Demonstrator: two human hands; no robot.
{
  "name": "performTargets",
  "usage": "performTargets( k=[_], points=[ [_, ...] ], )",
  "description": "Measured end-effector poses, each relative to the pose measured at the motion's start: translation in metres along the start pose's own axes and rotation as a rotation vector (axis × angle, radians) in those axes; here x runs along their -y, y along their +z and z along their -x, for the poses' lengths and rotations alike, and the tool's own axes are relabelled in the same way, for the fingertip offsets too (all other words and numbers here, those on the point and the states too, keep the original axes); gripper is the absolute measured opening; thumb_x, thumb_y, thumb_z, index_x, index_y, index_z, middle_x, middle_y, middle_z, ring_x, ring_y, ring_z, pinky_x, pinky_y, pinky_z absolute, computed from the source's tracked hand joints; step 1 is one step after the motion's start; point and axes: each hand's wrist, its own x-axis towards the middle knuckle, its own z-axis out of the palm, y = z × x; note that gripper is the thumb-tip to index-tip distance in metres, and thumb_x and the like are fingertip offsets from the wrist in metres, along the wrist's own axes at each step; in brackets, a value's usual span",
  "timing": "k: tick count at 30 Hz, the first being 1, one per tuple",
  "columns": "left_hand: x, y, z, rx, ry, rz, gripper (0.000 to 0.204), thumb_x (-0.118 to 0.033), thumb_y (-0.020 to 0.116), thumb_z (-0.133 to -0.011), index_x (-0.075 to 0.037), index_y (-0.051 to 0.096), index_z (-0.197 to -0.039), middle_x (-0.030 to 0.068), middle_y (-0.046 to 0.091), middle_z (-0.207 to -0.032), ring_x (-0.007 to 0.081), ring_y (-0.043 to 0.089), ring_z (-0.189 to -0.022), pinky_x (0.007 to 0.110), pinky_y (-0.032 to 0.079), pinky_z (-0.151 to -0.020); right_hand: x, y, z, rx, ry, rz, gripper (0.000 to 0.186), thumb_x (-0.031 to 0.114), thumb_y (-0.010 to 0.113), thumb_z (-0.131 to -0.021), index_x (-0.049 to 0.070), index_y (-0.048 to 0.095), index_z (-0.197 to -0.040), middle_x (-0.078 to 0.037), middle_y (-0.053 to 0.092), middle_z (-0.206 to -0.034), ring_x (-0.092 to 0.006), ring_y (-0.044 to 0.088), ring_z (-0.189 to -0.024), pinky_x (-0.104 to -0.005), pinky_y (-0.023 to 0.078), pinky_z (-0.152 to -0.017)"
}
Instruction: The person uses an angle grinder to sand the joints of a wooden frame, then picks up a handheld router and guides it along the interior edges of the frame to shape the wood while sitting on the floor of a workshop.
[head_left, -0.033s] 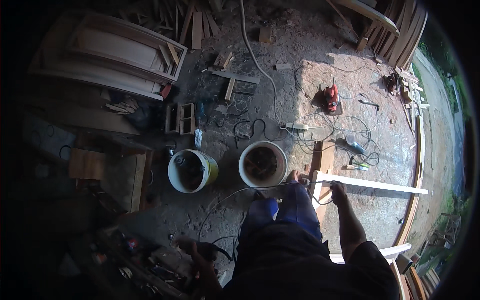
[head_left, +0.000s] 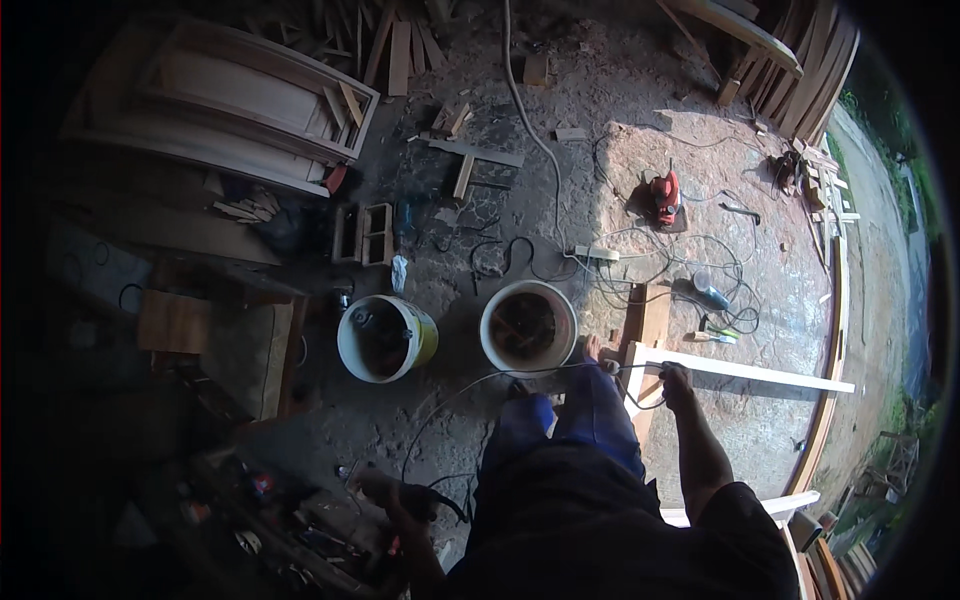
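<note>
Right grip [head_left: 676, 380] closed on thin cable [head_left: 520, 373] — looping beside it, arcing away leftward, left grip [head_left: 382, 490] dim, unclear

Dark short-sleeved shirt [head_left: 590, 535], blue trousers [head_left: 597, 420], bare forearms [head_left: 705, 460].

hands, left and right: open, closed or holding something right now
Left hand: seems to hold a dark object, too shadowed to tell its grip.
Right hand: closed around a dark cord.
</note>
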Motion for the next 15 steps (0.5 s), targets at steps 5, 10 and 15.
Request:
performTargets(
  k=[5,10,15],
  points=[
    [0.039,-0.049,0.003,-0.012,-0.114,-0.148,0.039,-0.042,0.069,-0.091,-0.003,0.066,-0.090,0.0085,0.068,-0.082,0.0222,0.067,-0.071,0.036,0.055,-0.060,0.009,0.000,-0.005,0.122,0.005,0.084,0.026,0.032,0.065,-0.094,0.007,0.063,-0.103,-0.003,0.055,-0.072,-0.0092,0.044,-0.045,-0.0268,0.035,-0.037],
    [0.062,-0.056,0.004,0.006,-0.172,-0.209,0.035,-0.037,0.069,-0.091,-0.002,0.065,-0.093,0.0085,0.067,-0.084,0.0221,0.067,-0.070,0.035,0.055,-0.059,-0.004,-0.003,-0.021,0.099,-0.037,0.110,0.041,0.026,0.062,-0.093,0.002,0.059,-0.126,-0.008,0.061,-0.081,-0.0099,0.046,-0.047,-0.0280,0.039,-0.037],
    [0.057,-0.050,-0.006,0.034,-0.163,-0.266,0.032,-0.032,0.070,-0.090,-0.001,0.065,-0.095,0.0084,0.067,-0.085,0.0220,0.067,-0.070,0.034,0.054,-0.059,-0.016,0.041,-0.013,0.031,-0.019,0.128,0.056,0.022,0.061,-0.095,0.002,0.044,-0.145,-0.008,0.062,-0.079,-0.0096,0.047,-0.049,-0.0280,0.037,-0.037]
  ],
)
